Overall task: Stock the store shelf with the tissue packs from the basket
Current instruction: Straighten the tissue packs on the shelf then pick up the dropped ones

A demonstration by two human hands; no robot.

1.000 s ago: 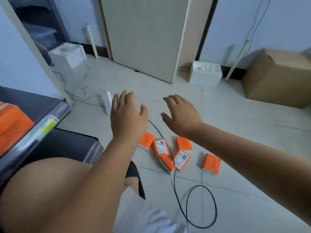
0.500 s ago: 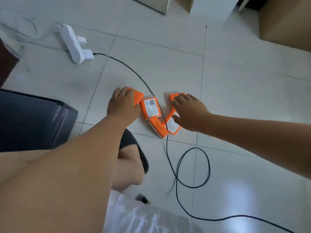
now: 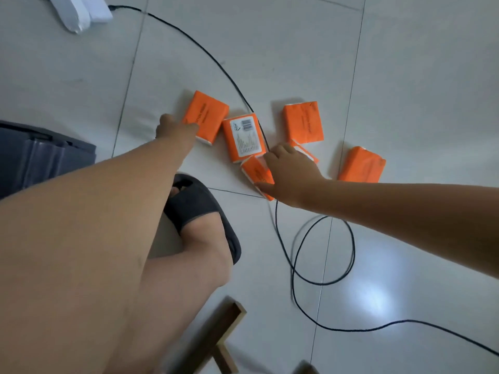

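Six orange packs (image 3: 303,122) are spread on the floor (image 3: 405,76), by a black cord (image 3: 205,52). The near pack (image 3: 256,172) is gripped by the right hand (image 3: 293,175), with fingers (image 3: 280,151) curled over it. The left pack (image 3: 206,117) is touched by the left hand (image 3: 175,130); how open it is cannot be told.

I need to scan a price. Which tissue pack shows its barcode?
The tissue pack in the middle, beside the black cable: its white barcode label faces up, while the others show orange where visible.

Glossy pale tiled floor (image 3: 405,76), glare patch, looping black cable (image 3: 324,284), white power strip (image 3: 78,12).
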